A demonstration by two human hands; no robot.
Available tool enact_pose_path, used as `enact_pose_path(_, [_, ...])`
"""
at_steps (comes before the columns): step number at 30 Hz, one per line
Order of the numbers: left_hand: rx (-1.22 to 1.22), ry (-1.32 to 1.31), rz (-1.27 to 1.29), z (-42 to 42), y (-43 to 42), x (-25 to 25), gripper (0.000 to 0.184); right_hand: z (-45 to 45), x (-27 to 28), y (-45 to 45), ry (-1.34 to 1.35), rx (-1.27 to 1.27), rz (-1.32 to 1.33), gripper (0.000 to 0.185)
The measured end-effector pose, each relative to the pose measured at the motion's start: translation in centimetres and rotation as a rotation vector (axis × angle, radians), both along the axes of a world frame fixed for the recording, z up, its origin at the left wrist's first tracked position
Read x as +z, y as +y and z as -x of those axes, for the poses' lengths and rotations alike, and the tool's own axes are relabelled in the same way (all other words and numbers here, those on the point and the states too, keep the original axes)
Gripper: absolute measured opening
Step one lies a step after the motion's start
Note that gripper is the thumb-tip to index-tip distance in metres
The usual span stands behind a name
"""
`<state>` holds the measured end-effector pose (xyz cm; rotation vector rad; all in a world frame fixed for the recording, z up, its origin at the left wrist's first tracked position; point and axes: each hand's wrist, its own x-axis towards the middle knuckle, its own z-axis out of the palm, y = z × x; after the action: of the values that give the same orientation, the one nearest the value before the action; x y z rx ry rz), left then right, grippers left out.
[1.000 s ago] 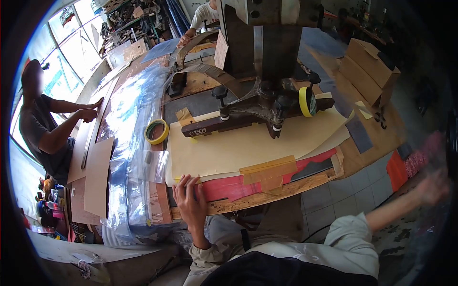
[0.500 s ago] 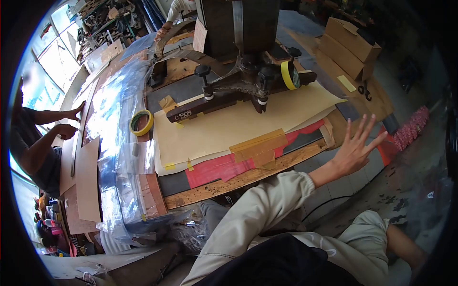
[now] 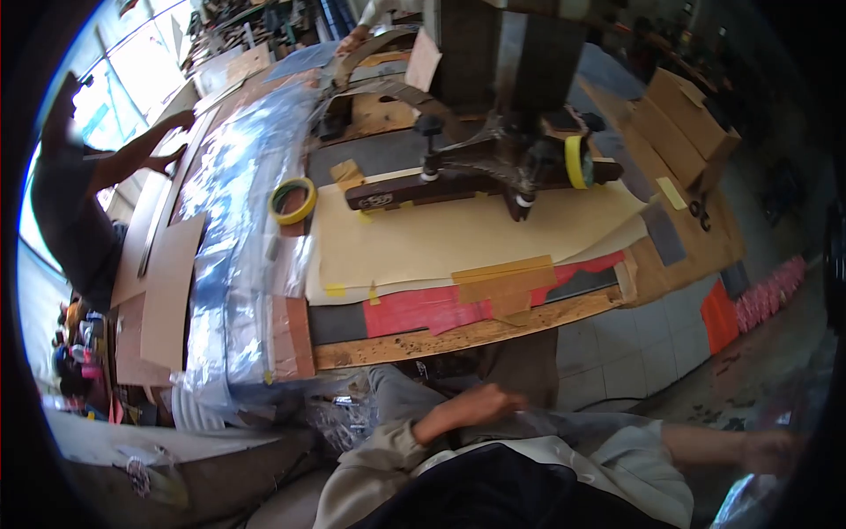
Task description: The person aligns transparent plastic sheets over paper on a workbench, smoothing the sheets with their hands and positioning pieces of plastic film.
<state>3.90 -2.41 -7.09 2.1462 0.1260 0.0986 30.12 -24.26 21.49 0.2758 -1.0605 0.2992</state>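
Note:
My left hand [image 3: 476, 406] is closed in front of my lap, below the workbench edge. A hazy clear plastic sheet [image 3: 577, 427] runs from its fingers to the right across my lap. Far out at the right, my right hand [image 3: 774, 451] is smeared by motion, so its fingers cannot be read. Shiny clear plastic [image 3: 738, 504] shows just below it. Before me on the bench lie cream sheets [image 3: 414, 251] with a dark metal clamping bar [image 3: 458, 193] across them. Brown tape [image 3: 502, 280] and a red sheet [image 3: 423, 309] are at their near edge.
One yellow tape roll [image 3: 293, 201] lies left of the cream sheets; another yellow tape roll [image 3: 575, 162] leans on the bar. Scissors [image 3: 700, 214] and a cardboard box [image 3: 683, 132] are at the right. A co-worker [image 3: 75, 203] handles a long strip at the left.
My left hand, spread out over the right side before, has drawn back to my lap and closed. My right hand has come into view at the right. The view has shifted.

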Motion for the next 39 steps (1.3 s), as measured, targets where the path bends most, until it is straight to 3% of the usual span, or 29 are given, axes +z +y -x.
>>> enact_pose_path(1, [0.126,0.070,-0.038,2.9,0.1,-1.4,0.016,-0.4,-0.7,1.7,0.038,0.082,0.003,0.020])
enact_pose_path(3, [0.394,-0.024,-0.182,8.1,0.2,1.0,0.020,-1.2,-2.2,5.1,0.105,0.190,-0.014,0.020])
enact_pose_path(6, [0.699,0.266,-0.350,12.4,-0.5,6.4,0.019,-1.6,-4.0,10.3,0.131,0.220,-0.077,0.012])
enact_pose_path(9, [0.655,0.229,-0.376,13.2,-1.5,3.7,0.031,-1.4,-5.6,13.7,0.076,0.310,-0.129,0.015])
enact_pose_path(11, [0.572,0.331,-0.268,12.0,-2.1,2.6,0.048,-1.6,-7.3,14.6,0.016,0.155,0.016,0.017])
enact_pose_path(12, [0.524,0.380,-0.219,11.0,-1.7,3.1,0.057,-1.6,-8.9,14.7,0.023,-0.055,0.207,0.017])
enact_pose_path(13, [0.466,0.417,-0.104,10.2,-1.1,3.7,0.080,-1.6,-10.4,14.8,0.010,-0.252,0.405,0.018])
enact_pose_path(15, [0.425,0.124,0.005,8.0,0.7,6.3,0.085,1.5,-11.1,15.8,-0.266,-0.616,0.919,0.015])
enact_pose_path(16, [0.408,-0.021,0.067,6.9,1.5,7.0,0.088,4.1,-11.0,17.0,-0.383,-0.661,1.093,0.018])
enact_pose_path(17, [0.339,-0.169,0.114,5.7,2.2,7.0,0.099,6.4,-11.7,18.4,-0.411,-0.550,1.141,0.014])
enact_pose_path(18, [0.271,-0.189,0.165,4.5,2.9,7.5,0.092,7.3,-14.4,18.8,-0.854,-0.309,1.204,0.011])
enact_pose_path(20, [0.190,-0.131,0.156,2.9,3.7,7.8,0.076,9.9,-13.7,20.2,-0.908,-0.374,1.212,0.010])
enact_pose_path(23, [0.275,-0.263,0.429,2.8,4.4,8.2,0.058,8.1,-12.6,22.7,-0.693,-0.439,1.295,0.009])
enact_pose_path(26, [0.382,-0.571,0.365,3.1,3.8,7.7,0.050,6.7,-12.2,25.3,-0.993,-0.909,1.227,0.010])
enact_pose_path(27, [0.509,-0.575,0.342,3.4,3.3,8.1,0.038,5.8,-13.0,26.7,-1.056,-1.072,1.271,0.014])
enact_pose_path(29, [0.592,-0.645,0.300,4.3,3.2,8.1,0.035,3.1,-15.7,29.5,-1.176,-1.406,1.351,0.024])
enact_pose_path(32, [0.779,-0.659,0.144,5.6,3.4,7.4,0.032,-1.0,-16.0,30.6,-1.406,-1.453,1.755,0.042])
enact_pose_path(34, [0.868,-0.641,-0.021,6.1,3.8,7.2,0.033,-3.4,-18.6,29.4,-1.347,-1.646,1.739,0.050])
enact_pose_path(35, [0.917,-0.620,0.040,6.0,3.7,7.1,0.035,-4.0,-19.6,28.7,-1.316,-1.740,1.731,0.054])
enact_pose_path(39, [0.968,-0.493,-0.092,5.7,3.7,6.7,0.032,-4.2,-20.0,26.4,-1.197,-1.889,1.847,0.067])
